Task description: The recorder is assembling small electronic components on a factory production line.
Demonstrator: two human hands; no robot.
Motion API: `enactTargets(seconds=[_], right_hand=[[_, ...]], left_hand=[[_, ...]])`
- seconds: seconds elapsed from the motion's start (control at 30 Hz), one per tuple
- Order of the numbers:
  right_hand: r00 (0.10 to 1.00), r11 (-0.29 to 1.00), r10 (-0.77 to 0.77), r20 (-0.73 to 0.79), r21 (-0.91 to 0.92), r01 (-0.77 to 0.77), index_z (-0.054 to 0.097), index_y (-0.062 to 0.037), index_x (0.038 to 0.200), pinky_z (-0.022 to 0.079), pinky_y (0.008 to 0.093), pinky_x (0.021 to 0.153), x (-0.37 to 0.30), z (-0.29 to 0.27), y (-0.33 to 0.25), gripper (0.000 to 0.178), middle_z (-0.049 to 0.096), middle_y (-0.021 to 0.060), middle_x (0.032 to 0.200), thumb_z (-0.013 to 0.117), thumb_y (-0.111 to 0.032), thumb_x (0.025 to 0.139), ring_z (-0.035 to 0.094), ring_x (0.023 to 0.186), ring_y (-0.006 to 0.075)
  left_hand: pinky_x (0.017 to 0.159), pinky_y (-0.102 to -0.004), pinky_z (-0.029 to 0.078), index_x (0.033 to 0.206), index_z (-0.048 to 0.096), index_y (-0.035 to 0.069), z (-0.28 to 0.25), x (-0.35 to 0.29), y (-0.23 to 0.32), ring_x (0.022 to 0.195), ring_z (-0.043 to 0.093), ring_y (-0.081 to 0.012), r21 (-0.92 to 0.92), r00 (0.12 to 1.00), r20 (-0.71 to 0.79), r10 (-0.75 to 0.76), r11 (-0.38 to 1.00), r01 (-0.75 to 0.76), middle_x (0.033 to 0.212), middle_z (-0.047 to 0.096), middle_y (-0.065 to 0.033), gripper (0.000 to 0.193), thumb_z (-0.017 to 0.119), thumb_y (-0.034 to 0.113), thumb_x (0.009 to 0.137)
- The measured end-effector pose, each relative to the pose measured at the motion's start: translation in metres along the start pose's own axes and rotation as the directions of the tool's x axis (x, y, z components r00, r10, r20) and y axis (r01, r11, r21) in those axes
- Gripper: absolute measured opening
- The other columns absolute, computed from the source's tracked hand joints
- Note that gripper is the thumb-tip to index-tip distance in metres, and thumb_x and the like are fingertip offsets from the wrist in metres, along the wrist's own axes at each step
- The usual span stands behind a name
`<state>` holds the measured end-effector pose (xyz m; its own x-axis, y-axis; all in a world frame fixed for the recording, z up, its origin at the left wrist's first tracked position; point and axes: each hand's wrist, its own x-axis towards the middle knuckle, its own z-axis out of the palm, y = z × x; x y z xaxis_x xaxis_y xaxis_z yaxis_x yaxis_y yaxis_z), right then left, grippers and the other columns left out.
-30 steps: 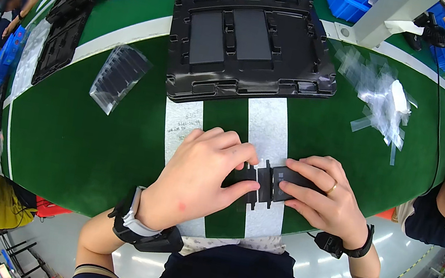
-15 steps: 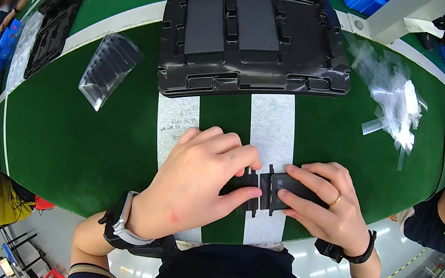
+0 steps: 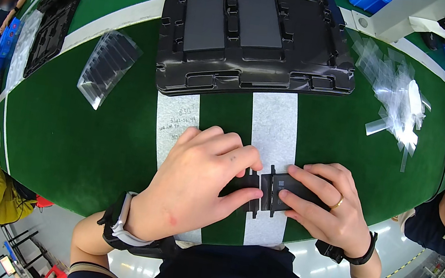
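My left hand (image 3: 201, 179) is closed, thumb and forefinger pinching the edge of a thin black piece (image 3: 252, 193) low on the green table mat. Most of that piece is hidden beneath the hand. Just beside it lies a flat black rectangular pack (image 3: 281, 184), battery-like, with a small pale printed square and dark tabs at its left end. The fingers of my right hand (image 3: 328, 205) press over this pack and hold it; the thumb is hidden. A narrow pale gap shows between the two black pieces, above a white strip (image 3: 275, 124) on the mat.
Ahead stands a black plastic tray (image 3: 255, 80) holding flat dark grey panels (image 3: 206, 20). A clear film sheet (image 3: 107, 68) lies left, and a heap of clear film strips (image 3: 400, 103) right. Behind that rises a pale metal post (image 3: 407, 20). Other people work at both sides.
The flat black pack has shifted very slightly right under my right hand, its tabbed end a little farther from my left fingertips. My left hand stays nearly still.
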<state>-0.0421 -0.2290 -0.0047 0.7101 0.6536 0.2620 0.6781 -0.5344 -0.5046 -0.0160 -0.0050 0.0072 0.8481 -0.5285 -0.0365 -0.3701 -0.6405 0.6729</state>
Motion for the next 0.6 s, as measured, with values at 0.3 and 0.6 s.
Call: enactTargets(seconds=[0.3,0.6], right_hand=[[1.000,1.000,0.010,-0.007,-0.015,-0.010,0.064,-0.0091,0.090,0.043,0.0369,0.076,0.003,-0.002,-0.003,0.032,0.054,0.0059,0.110,0.071,-0.013,0.059,0.051,0.094,0.0242],[0.990,0.989,0.137,0.027,0.060,-0.139,0.057,-0.0061,0.087,0.043,0.0321,0.076,0.023,-0.018,-0.021,0.024,0.056,0.0050,0.093,0.068,-0.006,0.065,0.054,0.088,0.0210]], left_hand=[[0.062,-0.0277,0.031,0.080,0.059,0.014,-0.002,0.000,0.000,0.066,0.047,-0.0147,-0.003,1.000,-0.001,0.008,1.000,-0.008,0.065,0.050,0.0043,0.026,0.075,0.018,0.061],[0.060,-0.0230,0.040,0.094,0.058,0.004,-0.015,0.007,-0.009,0.063,0.049,-0.0083,-0.390,0.999,-0.012,-0.035,0.920,0.027,0.073,0.055,-0.0016,0.022,0.064,0.015,0.076]])
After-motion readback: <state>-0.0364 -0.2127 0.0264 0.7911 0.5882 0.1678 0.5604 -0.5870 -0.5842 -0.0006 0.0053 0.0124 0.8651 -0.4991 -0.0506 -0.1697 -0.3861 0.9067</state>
